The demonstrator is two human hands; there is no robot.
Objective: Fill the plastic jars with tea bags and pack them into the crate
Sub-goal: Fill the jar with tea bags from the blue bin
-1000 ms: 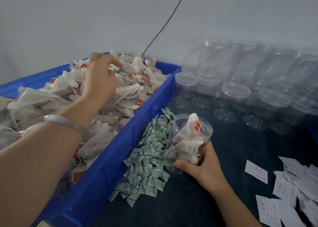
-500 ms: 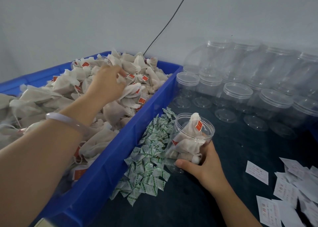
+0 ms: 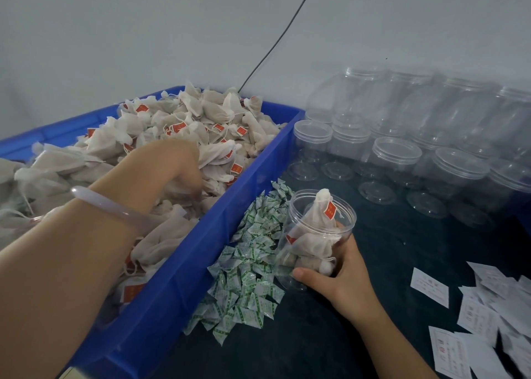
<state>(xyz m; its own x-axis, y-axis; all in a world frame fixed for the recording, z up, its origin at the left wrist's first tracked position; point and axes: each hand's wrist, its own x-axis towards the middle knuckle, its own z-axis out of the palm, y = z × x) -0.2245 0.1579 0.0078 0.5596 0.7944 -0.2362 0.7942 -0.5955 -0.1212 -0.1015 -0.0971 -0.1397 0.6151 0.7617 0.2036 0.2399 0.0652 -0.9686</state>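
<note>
The right hand [image 3: 344, 281] clamps its fingers round the half-filled jar [image 3: 309, 243], tilted on the tabletop [image 3: 316, 347] just beside the blue crate [image 3: 178, 286], while the left hand [image 3: 178, 169] digs among the tea bags [image 3: 218, 114], its grip hidden, so it should lift one bag cleanly into the jar's mouth.

Two arms show, both bare from the near edge of the view up to the fingers. The left forearm [image 3: 66, 266], on the near left, carries the only thing worn: a bangle [image 3: 115, 209] around the wrist, just behind the left hand [image 3: 172, 166]. It is a smooth, rounded ring, milky white and half translucent, with a glossy streak of light along its upper curve. The right forearm [image 3: 388, 341] and right hand [image 3: 342, 281], on the near right, are bare; the thumb [image 3: 309, 278] has a short, plain nail.
</note>
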